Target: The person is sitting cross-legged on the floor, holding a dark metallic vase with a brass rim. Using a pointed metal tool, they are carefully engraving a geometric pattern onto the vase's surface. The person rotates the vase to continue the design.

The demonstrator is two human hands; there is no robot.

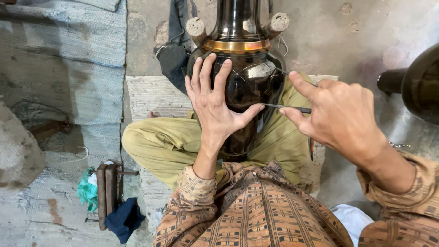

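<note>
A tall glossy black vase point(249, 82) with a brass band lies between my crossed legs, its neck resting between two wooden pegs. My left hand point(215, 105) lies flat on the vase's belly, fingers spread wide. My right hand point(336, 114) pinches a thin metal engraving tool point(286, 108) whose tip touches the vase surface next to my left thumb. Fine scratched lines show on the black coating.
Woven mats point(64, 77) cover the floor at left. Beside my left knee lie a small wooden block tool point(106, 194), a green cloth point(86, 190) and a dark blue cloth point(124, 218). Another dark vessel point(418, 84) lies at the right edge on bare concrete.
</note>
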